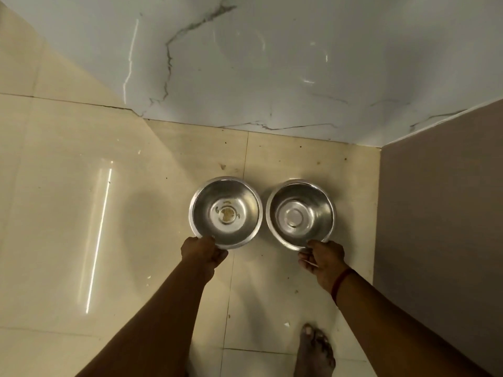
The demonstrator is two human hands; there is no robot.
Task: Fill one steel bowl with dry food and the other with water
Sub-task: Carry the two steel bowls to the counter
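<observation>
On the floor (136, 213) by the wall, two unfilled bowls stand side by side. My left fingers (219, 254) clamp the left bowl (201, 202) at its near rim, my right fingers (306, 258) pinch the right bowl (322, 206). I should lift both level, gripping firmly.

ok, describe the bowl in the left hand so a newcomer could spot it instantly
Find the grey-veined marble wall where it meets the beige floor; two steel bowls are side by side before it. The left bowl is the one whose near rim the left hand grips. Unlike the clean right bowl, it has brownish residue in its centre.
</observation>
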